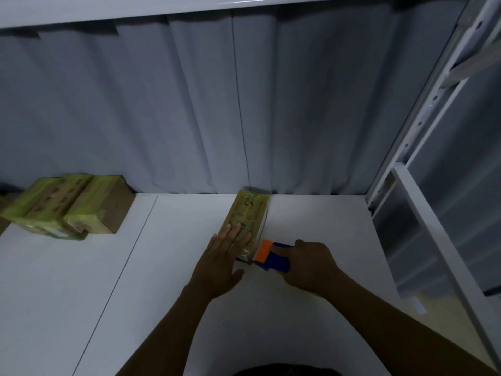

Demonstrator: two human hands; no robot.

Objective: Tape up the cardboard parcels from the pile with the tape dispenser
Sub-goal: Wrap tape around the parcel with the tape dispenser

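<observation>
Cardboard parcel (pixel 248 213), long and narrow, with yellowish tape showing along its top, lies near the middle of the white table (pixel 162 294). Its far end points to twelve o'clock, close against the grey curtain (pixel 189 104), and its near end sits under the left hand (pixel 225 256). That hand lies flat with its grip apart, fingers straight and pressing on the top face. At three o'clock from the near end, the right hand (pixel 311 264) has its grip clamped round the blue body of the tape dispenser (pixel 273 257). The dispenser's orange nose is at the parcel's near right corner. Whether tape bridges the two I cannot tell.

The step looks like running a strip over the near end. To do it well:

- The left palm should bear down so the parcel does not skid.
- The dispenser should ride low with its nose flush to the card, so the tape lies without wrinkles.
- A firm tilt should then let the blade cut cleanly, with the left fingertips clear of it.

The pile of parcels (pixel 67 204) sits well apart at nine o'clock. A white metal rack (pixel 423 131) rises at three o'clock.
</observation>
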